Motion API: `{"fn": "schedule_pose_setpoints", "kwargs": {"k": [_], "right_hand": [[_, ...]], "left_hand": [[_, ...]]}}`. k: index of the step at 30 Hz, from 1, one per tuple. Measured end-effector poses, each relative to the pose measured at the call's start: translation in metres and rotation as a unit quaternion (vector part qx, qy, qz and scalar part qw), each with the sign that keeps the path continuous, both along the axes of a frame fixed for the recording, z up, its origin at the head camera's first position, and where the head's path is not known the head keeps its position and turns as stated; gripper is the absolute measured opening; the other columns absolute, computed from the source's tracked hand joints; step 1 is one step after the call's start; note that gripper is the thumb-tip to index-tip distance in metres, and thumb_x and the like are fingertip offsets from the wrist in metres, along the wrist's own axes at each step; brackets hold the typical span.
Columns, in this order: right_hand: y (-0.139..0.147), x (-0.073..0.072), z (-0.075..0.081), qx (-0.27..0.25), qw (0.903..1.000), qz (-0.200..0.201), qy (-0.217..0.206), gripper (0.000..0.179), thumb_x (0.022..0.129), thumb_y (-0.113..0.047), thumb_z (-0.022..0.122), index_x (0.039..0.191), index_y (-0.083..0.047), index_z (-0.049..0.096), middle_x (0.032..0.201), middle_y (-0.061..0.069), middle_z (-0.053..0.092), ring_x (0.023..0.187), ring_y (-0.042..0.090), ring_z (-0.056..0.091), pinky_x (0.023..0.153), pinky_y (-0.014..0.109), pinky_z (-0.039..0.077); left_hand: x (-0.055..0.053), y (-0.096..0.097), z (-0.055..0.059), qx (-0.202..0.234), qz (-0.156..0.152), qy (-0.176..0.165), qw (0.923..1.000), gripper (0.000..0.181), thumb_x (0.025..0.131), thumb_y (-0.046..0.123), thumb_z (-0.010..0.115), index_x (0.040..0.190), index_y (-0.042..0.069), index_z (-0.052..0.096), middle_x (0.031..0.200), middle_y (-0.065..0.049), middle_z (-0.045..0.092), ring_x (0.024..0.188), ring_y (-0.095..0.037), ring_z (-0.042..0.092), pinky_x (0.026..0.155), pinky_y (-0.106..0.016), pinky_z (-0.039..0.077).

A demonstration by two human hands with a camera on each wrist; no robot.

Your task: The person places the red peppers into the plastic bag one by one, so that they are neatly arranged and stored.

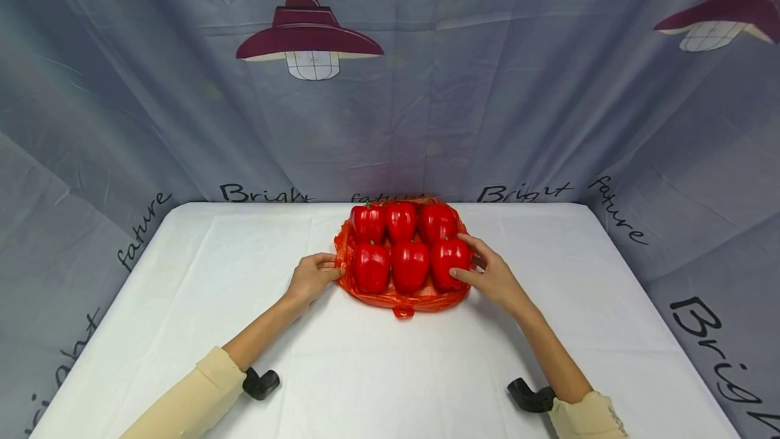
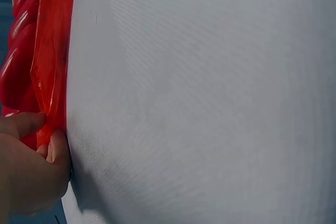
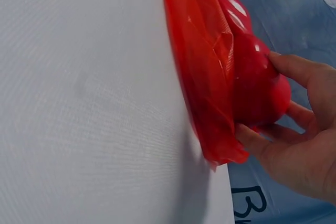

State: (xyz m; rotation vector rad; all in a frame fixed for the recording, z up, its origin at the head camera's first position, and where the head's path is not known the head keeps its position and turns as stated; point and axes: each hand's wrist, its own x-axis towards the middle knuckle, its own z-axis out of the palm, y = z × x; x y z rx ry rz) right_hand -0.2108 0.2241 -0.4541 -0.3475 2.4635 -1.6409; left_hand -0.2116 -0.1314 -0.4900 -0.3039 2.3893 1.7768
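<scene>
A red plastic bag (image 1: 374, 300) lies spread on the table with its rim folded open. Inside stand several glossy red bell peppers (image 1: 410, 267) in two rows of three. At the bag's left edge, my left hand (image 1: 311, 280) pinches the red plastic between thumb and fingers; in the left wrist view the thin film (image 2: 50, 77) runs between them. My right hand (image 1: 496, 280) grips the front right bell pepper (image 1: 447, 259), thumb on its near face and fingers around its right side. In the right wrist view, fingertips lie against the same pepper (image 3: 257, 82) just above the bag rim.
A white cloth covers the table (image 1: 396, 378). Behind it hangs a grey-blue curtain (image 1: 414, 120) printed with lamps and lettering. Black wrist mounts (image 1: 262, 385) are worn on both forearms. A small loop of the bag (image 1: 403, 312) sticks out toward me.
</scene>
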Motion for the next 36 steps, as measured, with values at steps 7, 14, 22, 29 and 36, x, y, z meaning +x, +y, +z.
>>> {"fn": "schedule_pose_setpoints", "kwargs": {"k": [7, 14, 22, 29, 36], "right_hand": [[0.0013, -0.0021, -0.0020, 0.014, 0.9997, -0.003, -0.019, 0.073, 0.093, -0.018, 0.072, 0.155, -0.010, 0.035, 0.157, 0.020, 0.031, 0.136, 0.048, 0.037, 0.101, 0.058, 0.044], [0.0025, -0.0024, -0.0040, 0.031, 0.9989, -0.005, -0.036, 0.073, 0.094, -0.020, 0.070, 0.157, -0.012, 0.033, 0.159, 0.023, 0.026, 0.138, 0.048, 0.035, 0.105, 0.059, 0.039], [0.0034, -0.0044, -0.0032, 0.040, 0.9985, -0.009, -0.035, 0.075, 0.094, -0.021, 0.070, 0.157, -0.011, 0.031, 0.159, 0.023, 0.026, 0.138, 0.049, 0.035, 0.104, 0.059, 0.040], [0.0040, -0.0036, -0.0010, 0.049, 0.9985, -0.017, -0.019, 0.072, 0.095, -0.024, 0.068, 0.157, -0.011, 0.032, 0.156, 0.022, 0.032, 0.136, 0.049, 0.038, 0.102, 0.057, 0.043], [0.0075, 0.0012, 0.0018, 0.059, 0.9970, -0.036, 0.034, 0.058, 0.098, -0.022, 0.065, 0.150, -0.007, 0.044, 0.150, 0.020, 0.042, 0.132, 0.043, 0.046, 0.100, 0.052, 0.046]], "left_hand": [[-0.0004, -0.0001, 0.0007, 0.005, -0.001, 0.002, 1.0000, 0.033, 0.089, 0.005, 0.072, 0.119, -0.005, 0.065, 0.099, -0.012, 0.068, 0.086, -0.018, 0.063, 0.076, -0.023, 0.054], [-0.0001, 0.0004, -0.0001, 0.001, -0.002, 0.000, 1.0000, 0.032, 0.089, 0.005, 0.072, 0.119, -0.005, 0.065, 0.098, -0.011, 0.068, 0.085, -0.017, 0.062, 0.076, -0.023, 0.055], [-0.0023, 0.0012, -0.0010, 0.007, -0.004, 0.002, 1.0000, 0.033, 0.089, 0.005, 0.071, 0.119, -0.006, 0.065, 0.099, -0.012, 0.067, 0.086, -0.017, 0.062, 0.077, -0.024, 0.055], [-0.0034, 0.0009, -0.0013, 0.008, -0.004, 0.000, 1.0000, 0.035, 0.089, 0.005, 0.071, 0.121, -0.006, 0.064, 0.101, -0.013, 0.067, 0.088, -0.019, 0.062, 0.078, -0.025, 0.055], [-0.0009, -0.0044, 0.0002, 0.025, -0.012, -0.015, 0.9995, 0.036, 0.092, 0.008, 0.070, 0.125, -0.005, 0.062, 0.104, -0.013, 0.068, 0.090, -0.019, 0.065, 0.083, -0.029, 0.057]]}}
